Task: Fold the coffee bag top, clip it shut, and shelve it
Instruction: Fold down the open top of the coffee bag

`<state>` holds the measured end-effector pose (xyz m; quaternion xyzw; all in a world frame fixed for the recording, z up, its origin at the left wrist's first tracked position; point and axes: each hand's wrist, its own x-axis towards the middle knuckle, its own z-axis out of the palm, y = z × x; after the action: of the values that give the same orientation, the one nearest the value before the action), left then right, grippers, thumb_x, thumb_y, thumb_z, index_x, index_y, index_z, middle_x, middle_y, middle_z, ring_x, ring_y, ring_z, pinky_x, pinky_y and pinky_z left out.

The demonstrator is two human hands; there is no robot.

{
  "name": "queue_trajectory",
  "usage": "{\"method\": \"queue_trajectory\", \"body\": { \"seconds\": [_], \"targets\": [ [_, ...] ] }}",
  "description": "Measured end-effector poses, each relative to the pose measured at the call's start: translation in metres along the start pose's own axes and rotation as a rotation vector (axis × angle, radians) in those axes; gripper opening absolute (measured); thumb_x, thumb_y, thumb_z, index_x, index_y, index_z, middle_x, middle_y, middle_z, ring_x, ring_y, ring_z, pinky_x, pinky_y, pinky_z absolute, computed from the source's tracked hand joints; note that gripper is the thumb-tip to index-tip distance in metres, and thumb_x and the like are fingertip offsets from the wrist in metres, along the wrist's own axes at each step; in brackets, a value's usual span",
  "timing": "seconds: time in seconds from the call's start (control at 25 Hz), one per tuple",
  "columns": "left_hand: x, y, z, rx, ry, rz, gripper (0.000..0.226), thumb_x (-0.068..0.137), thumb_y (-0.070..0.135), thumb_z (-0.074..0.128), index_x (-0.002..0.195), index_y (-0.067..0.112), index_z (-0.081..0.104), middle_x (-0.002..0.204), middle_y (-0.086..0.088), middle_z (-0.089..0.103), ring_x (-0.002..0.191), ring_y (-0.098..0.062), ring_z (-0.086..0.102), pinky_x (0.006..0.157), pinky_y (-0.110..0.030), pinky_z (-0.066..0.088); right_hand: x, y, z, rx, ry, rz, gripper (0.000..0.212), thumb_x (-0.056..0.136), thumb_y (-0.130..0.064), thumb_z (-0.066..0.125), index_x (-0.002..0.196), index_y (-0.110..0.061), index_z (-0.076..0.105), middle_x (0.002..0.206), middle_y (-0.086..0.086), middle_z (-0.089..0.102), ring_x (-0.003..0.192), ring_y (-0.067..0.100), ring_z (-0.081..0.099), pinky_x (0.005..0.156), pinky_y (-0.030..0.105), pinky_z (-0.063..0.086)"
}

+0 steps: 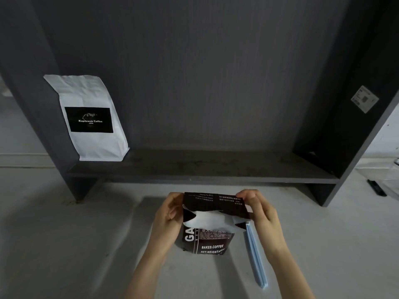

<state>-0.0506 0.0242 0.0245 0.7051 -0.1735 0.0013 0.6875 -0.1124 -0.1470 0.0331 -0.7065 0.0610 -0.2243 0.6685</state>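
Observation:
A dark coffee bag (208, 240) with white lettering stands on the pale counter in front of me. Its top flap is bent over toward me, showing the white inner lining. My left hand (167, 214) pinches the flap's left end and my right hand (262, 210) pinches its right end. A long light-blue sealing clip (255, 257) lies flat on the counter just right of the bag, under my right wrist. The dark grey shelf board (205, 169) runs across the view beyond the bag.
A white coffee bag (92, 119) with a black label stands at the shelf's left end, leaning against the side panel. A sticker (364, 99) is on the right side panel. A small black object (376, 187) lies on the counter at far right.

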Motion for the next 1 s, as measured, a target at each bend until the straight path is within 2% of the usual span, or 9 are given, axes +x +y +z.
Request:
{"method": "queue_trajectory", "body": {
  "seconds": [0.08, 0.2, 0.32, 0.4, 0.48, 0.6, 0.76, 0.88, 1.0],
  "targets": [
    [0.002, -0.002, -0.002, 0.010, 0.009, 0.008, 0.012, 0.074, 0.012, 0.052, 0.081, 0.021, 0.058, 0.069, 0.031, 0.067, 0.070, 0.016, 0.058, 0.066, -0.003, 0.044, 0.000, -0.001, 0.000, -0.013, -0.023, -0.008, 0.016, 0.086, -0.011, 0.053, 0.072, -0.018, 0.059, 0.072, -0.007, 0.061, 0.070, 0.001, 0.057, 0.058, 0.010, 0.046],
    [0.002, -0.007, -0.003, -0.057, 0.011, -0.103, 0.023, 0.087, 0.010, 0.047, 0.080, 0.024, 0.063, 0.070, 0.016, 0.070, 0.070, 0.008, 0.061, 0.066, -0.007, 0.046, -0.001, 0.003, 0.001, -0.035, -0.002, -0.009, 0.018, 0.081, -0.005, 0.060, 0.074, -0.022, 0.059, 0.069, -0.011, 0.064, 0.071, -0.002, 0.059, 0.058, 0.011, 0.048],
    [0.001, -0.007, -0.006, -0.161, 0.005, -0.185, 0.029, 0.090, 0.030, 0.041, 0.074, 0.027, 0.065, 0.072, 0.016, 0.073, 0.076, 0.003, 0.065, 0.071, -0.013, 0.048, -0.001, 0.004, 0.003, -0.039, 0.037, -0.006, 0.018, 0.081, -0.004, 0.059, 0.076, -0.021, 0.058, 0.071, -0.007, 0.062, 0.068, -0.005, 0.058, 0.057, 0.010, 0.047],
    [0.000, -0.006, -0.007, -0.066, -0.024, -0.136, 0.024, 0.085, 0.042, 0.046, 0.078, 0.027, 0.064, 0.078, 0.011, 0.071, 0.081, 0.000, 0.063, 0.077, -0.019, 0.046, -0.001, 0.005, 0.005, -0.040, 0.051, -0.009, 0.018, 0.081, -0.004, 0.058, 0.077, -0.021, 0.058, 0.073, -0.004, 0.062, 0.068, -0.006, 0.058, 0.056, 0.009, 0.047],
    [-0.002, -0.004, -0.008, -0.016, -0.069, -0.088, 0.015, 0.077, 0.039, 0.058, 0.083, 0.026, 0.061, 0.080, 0.011, 0.070, 0.080, 0.005, 0.062, 0.073, -0.011, 0.045, -0.001, 0.004, 0.005, -0.028, 0.062, -0.003, 0.019, 0.082, -0.004, 0.057, 0.078, -0.022, 0.058, 0.073, -0.004, 0.062, 0.066, -0.006, 0.058, 0.054, 0.009, 0.047],
    [0.000, -0.010, -0.008, -0.034, -0.121, -0.056, 0.023, 0.064, 0.036, 0.064, 0.084, 0.028, 0.059, 0.084, 0.025, 0.071, 0.081, 0.009, 0.062, 0.070, -0.006, 0.046, -0.001, 0.004, 0.004, 0.040, 0.072, 0.017, 0.020, 0.081, -0.002, 0.057, 0.079, -0.021, 0.061, 0.072, -0.004, 0.063, 0.063, -0.007, 0.060, 0.053, 0.009, 0.048],
    [0.000, -0.017, -0.008, 0.011, -0.115, -0.005, 0.011, 0.077, 0.021, 0.060, 0.087, 0.025, 0.058, 0.086, 0.027, 0.070, 0.086, 0.006, 0.063, 0.073, -0.006, 0.045, -0.003, 0.008, -0.002, 0.089, -0.001, 0.050, 0.029, 0.080, -0.001, 0.059, 0.093, -0.027, 0.062, 0.085, 0.000, 0.066, 0.075, 0.004, 0.065, 0.062, 0.012, 0.053],
    [-0.001, -0.019, -0.006, 0.005, -0.075, 0.014, 0.013, 0.082, 0.013, 0.056, 0.087, 0.025, 0.058, 0.085, 0.026, 0.070, 0.086, 0.005, 0.063, 0.074, -0.006, 0.045, -0.009, 0.015, -0.004, 0.144, -0.097, 0.107, 0.039, 0.077, 0.004, 0.059, 0.108, -0.020, 0.057, 0.098, -0.001, 0.066, 0.079, 0.006, 0.068, 0.065, 0.015, 0.055],
    [-0.003, -0.025, -0.003, -0.005, -0.095, -0.019, 0.013, 0.080, 0.018, 0.060, 0.088, 0.028, 0.058, 0.086, 0.030, 0.069, 0.088, 0.008, 0.062, 0.074, -0.006, 0.045, -0.008, 0.021, -0.005, 0.087, -0.021, 0.098, 0.031, 0.076, 0.004, 0.060, 0.098, -0.017, 0.063, 0.095, -0.003, 0.068, 0.080, 0.002, 0.067, 0.064, 0.013, 0.053]
  ]
}}
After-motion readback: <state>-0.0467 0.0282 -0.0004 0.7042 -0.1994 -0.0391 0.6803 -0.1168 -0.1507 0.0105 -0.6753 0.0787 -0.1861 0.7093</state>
